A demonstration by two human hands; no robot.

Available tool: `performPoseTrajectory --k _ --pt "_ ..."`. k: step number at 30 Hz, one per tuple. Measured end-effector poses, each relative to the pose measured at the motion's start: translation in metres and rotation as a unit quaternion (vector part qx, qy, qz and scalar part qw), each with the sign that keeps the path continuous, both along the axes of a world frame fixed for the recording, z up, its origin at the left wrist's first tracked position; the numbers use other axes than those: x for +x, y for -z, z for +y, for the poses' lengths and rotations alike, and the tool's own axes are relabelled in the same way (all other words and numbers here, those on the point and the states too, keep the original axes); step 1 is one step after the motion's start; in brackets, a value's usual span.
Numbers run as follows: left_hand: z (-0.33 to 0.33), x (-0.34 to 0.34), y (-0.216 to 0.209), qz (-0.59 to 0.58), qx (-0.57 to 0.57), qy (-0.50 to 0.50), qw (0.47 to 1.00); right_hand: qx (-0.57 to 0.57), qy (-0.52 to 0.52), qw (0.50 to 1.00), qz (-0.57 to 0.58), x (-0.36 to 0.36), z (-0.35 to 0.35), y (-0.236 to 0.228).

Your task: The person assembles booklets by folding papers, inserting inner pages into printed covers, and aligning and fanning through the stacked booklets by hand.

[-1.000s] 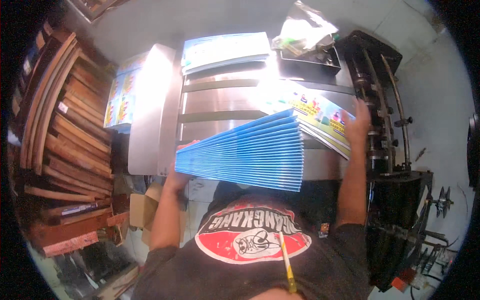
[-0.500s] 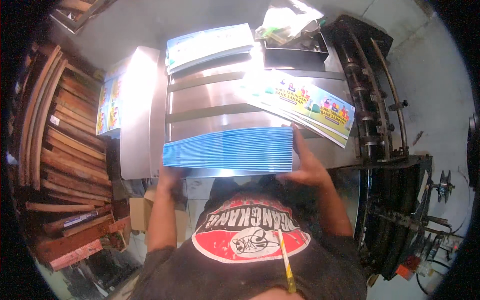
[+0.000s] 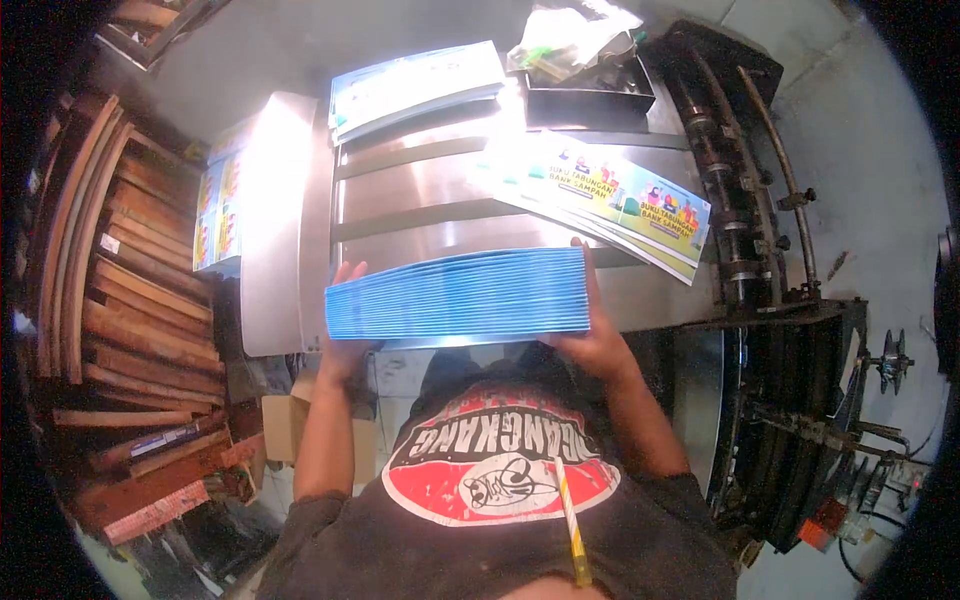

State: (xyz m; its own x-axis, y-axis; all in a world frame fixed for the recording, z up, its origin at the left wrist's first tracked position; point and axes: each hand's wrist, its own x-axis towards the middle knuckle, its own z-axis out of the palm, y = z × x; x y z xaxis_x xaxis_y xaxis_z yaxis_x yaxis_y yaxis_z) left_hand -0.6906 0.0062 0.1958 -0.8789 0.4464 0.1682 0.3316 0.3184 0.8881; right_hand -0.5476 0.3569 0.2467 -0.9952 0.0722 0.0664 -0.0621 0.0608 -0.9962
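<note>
A thick stack of blue-edged booklets (image 3: pixel 455 300) stands at the near edge of the metal table, its layered edges toward me. My left hand (image 3: pixel 345 352) grips its left end, fingertips showing behind the upper left corner and the thumb side below. At the right end, my right hand (image 3: pixel 597 345) holds the stack, with fingers up along its side and the thumb under the lower corner. Behind the stack to the right lie several fanned printed cover sheets (image 3: pixel 665 225). Further back on the left rests another pile of printed sheets (image 3: pixel 415 90), partly washed out by glare.
A black open box (image 3: pixel 590 108) with a clear plastic bag (image 3: pixel 575 40) on it sits at the back. Machine rollers (image 3: pixel 735 200) line the right side. More printed sheets (image 3: pixel 222 205) lie left of a pale metal panel (image 3: pixel 280 230). Wooden strips (image 3: pixel 150 290) fill a rack at far left.
The stack's right edge has tilted slightly and its layers look pressed closer together. My left fingertips now show behind its left corner. My right hand has shifted a little left and toward the stack.
</note>
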Motion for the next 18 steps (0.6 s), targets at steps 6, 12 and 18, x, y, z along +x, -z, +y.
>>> performPoseTrajectory --k 6,12,18 --pt "0.003 0.0 0.001 -0.056 0.017 -0.032 0.998 0.011 0.002 1.0 0.019 -0.002 0.002 0.009" --pt "0.004 0.001 0.0 -0.05 0.004 -0.03 0.998 -0.012 -0.002 1.0 -0.007 -0.002 0.002 0.009" --pt "-0.001 -0.001 0.007 -0.071 0.028 -0.029 0.997 0.011 0.006 1.0 0.008 -0.004 0.003 0.011"
